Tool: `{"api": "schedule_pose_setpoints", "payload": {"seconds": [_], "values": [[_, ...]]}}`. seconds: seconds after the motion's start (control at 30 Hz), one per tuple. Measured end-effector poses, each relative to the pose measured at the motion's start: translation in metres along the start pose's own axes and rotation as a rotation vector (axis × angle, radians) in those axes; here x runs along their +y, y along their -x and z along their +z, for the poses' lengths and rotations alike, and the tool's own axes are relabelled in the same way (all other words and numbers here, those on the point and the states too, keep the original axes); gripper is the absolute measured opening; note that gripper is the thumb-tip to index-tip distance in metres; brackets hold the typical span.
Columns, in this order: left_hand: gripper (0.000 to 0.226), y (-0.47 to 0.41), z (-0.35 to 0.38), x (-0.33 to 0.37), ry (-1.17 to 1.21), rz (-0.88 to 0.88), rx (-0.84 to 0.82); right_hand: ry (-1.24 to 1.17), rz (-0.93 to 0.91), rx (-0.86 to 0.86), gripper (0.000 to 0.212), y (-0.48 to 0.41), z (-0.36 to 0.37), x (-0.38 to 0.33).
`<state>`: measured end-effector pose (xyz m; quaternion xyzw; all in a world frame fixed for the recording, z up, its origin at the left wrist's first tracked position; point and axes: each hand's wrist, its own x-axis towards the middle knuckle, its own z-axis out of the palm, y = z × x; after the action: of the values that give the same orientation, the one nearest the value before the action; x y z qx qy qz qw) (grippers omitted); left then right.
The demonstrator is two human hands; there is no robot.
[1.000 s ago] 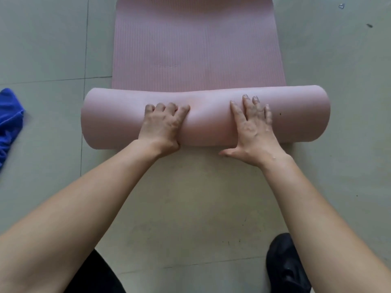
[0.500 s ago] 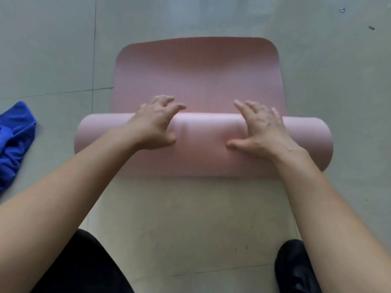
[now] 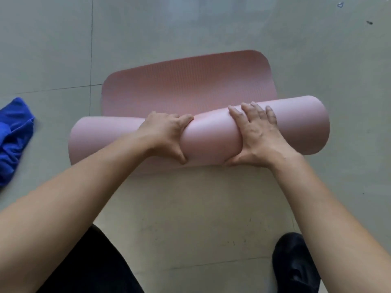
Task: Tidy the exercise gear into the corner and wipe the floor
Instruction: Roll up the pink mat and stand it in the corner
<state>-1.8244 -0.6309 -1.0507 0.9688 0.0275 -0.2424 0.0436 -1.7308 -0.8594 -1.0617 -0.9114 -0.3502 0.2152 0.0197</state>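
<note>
A pink exercise mat lies on the floor, mostly rolled into a thick tube running left to right. A short flat stretch of the mat with rounded corners still lies beyond the roll. My left hand grips the roll left of its middle, fingers over the top and thumb at the near side. My right hand grips it right of the middle in the same way. The roll is squeezed in between my hands. A blue cloth lies crumpled on the floor at the far left.
The floor is grey-green tile with dark seams; a paler patch shows where the mat lay. My black shoe is at the lower right and my dark trouser leg at the lower left. Small specks of debris lie at the top right.
The roll has moved farther away from me, and the flat stretch beyond it has become shorter. Both hands went from pressing on top to gripping around the roll.
</note>
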Motion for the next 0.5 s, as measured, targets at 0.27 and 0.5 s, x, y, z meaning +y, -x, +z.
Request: {"api": "schedule_pose_setpoints", "payload": {"seconds": [0.27, 0.5], "values": [[0.092, 0.017, -0.009, -0.032, 0.342, -0.029, -0.026, -0.103, -0.016, 0.105, 0.111, -0.019, -0.026, -0.014], [0.148, 0.0, 0.019, -0.008, -0.143, -0.159, 0.042, -0.112, 0.052, 0.198, 0.09, -0.026, -0.008, -0.012]]}}
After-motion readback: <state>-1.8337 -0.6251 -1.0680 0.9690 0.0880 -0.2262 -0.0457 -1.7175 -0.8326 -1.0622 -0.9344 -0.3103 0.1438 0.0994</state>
